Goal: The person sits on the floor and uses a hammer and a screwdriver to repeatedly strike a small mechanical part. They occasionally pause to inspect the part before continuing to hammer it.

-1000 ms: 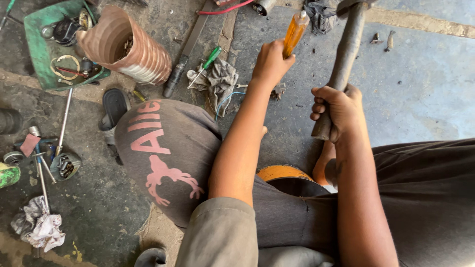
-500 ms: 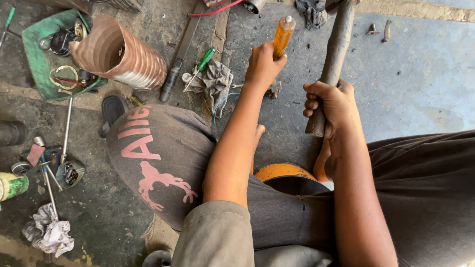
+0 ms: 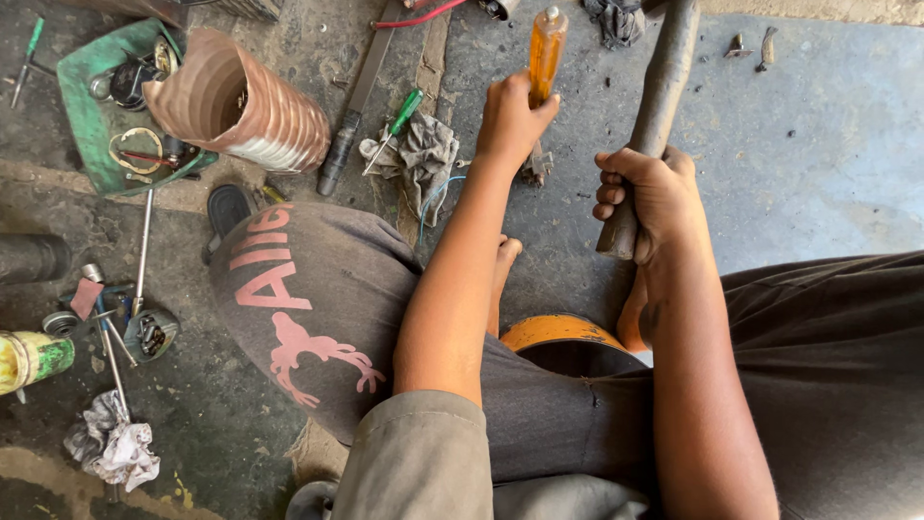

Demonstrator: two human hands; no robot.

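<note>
The concrete floor is grimy and stained. At ten o'clock lies a green tray of small parts, a ribbed copper-coloured hose resting beside it. Toward twelve o'clock a green-handled screwdriver leans on a grey rag. At eight o'clock sits a crumpled white rag near loose metal rods.

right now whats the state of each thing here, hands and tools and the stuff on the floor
left hand: closed around the orange-handled screwdriver, which stands upright
right hand: closed around the grey metal bar, tilted
green-handled screwdriver: lying loose beside the grey rag
ribbed copper-coloured tube: on its side, open end showing
green tray: on the floor, holding small parts
white rag: crumpled on the floor
</note>
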